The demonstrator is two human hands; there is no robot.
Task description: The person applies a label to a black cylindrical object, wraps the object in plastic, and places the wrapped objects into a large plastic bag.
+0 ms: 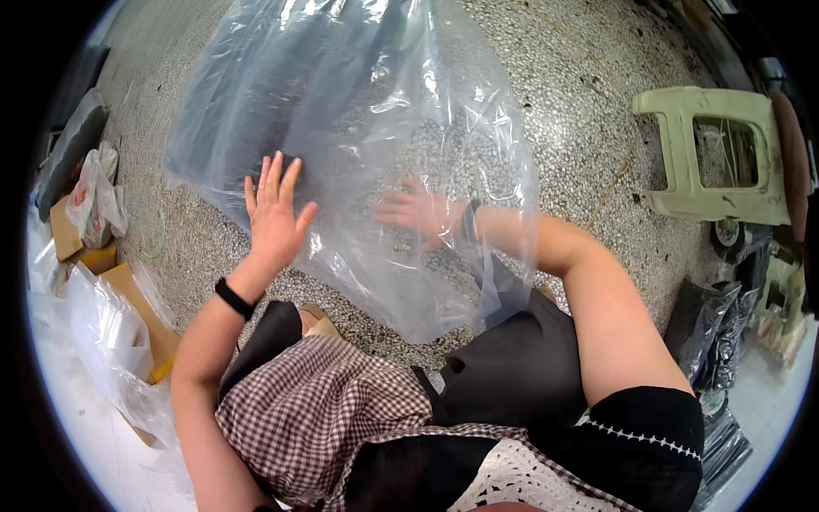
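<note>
A large clear plastic bag spreads over the speckled floor in front of me, its far end running out of the upper edge. Something dark and bluish shows through its left part; its kind cannot be made out. My left hand lies open, fingers spread, against the outside of the bag's left side. My right hand is inside the bag, seen blurred through the plastic. Its fingers are stretched out and I see nothing held in them. The plastic drapes over the right wrist, and the bag's near edge hangs by my knees.
A pale green plastic stool lies on its side at the right. Below it are black plastic packages. At the left stand cardboard, clear plastic sheeting and a white plastic bag. The speckled floor extends around.
</note>
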